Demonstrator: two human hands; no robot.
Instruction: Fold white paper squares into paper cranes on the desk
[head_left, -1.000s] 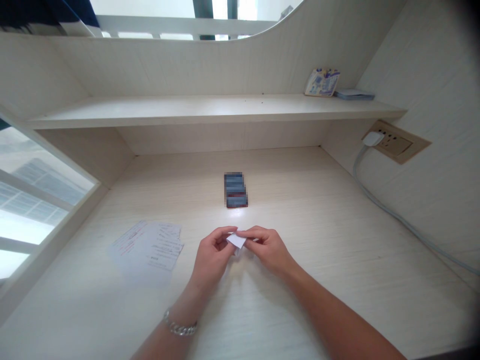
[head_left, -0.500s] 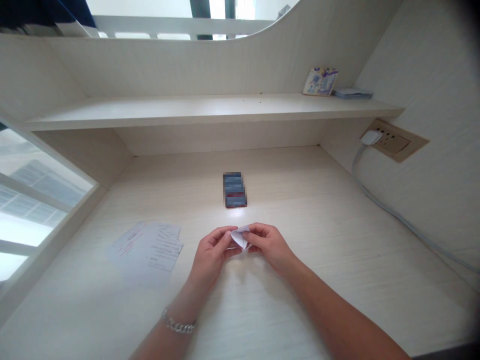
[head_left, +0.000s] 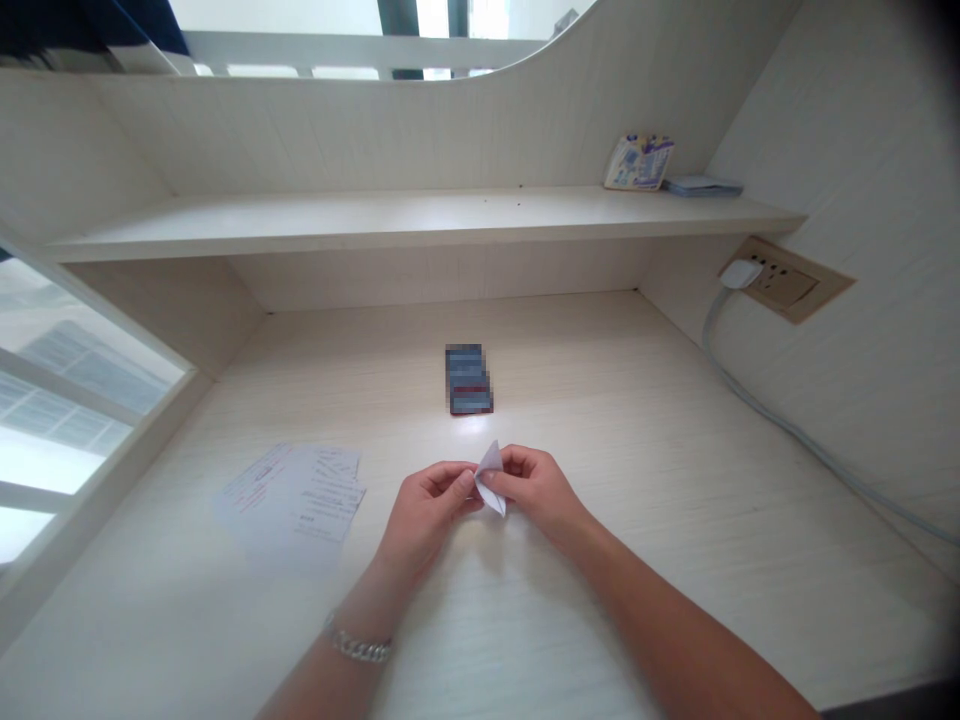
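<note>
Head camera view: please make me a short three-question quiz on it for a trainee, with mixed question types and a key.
1. True or false: the left hand and the right hand both hold the folded white paper.
2. Multiple choice: the sheets with writing lie
A) to the left of the left hand
B) on the shelf
C) under the right hand
3. Fill in the blank: the white plug sits in the wall ____.

Key: 1. True. 2. A. 3. Socket.

Bright; glare on desk (head_left: 472, 428); top-right corner dark.
</note>
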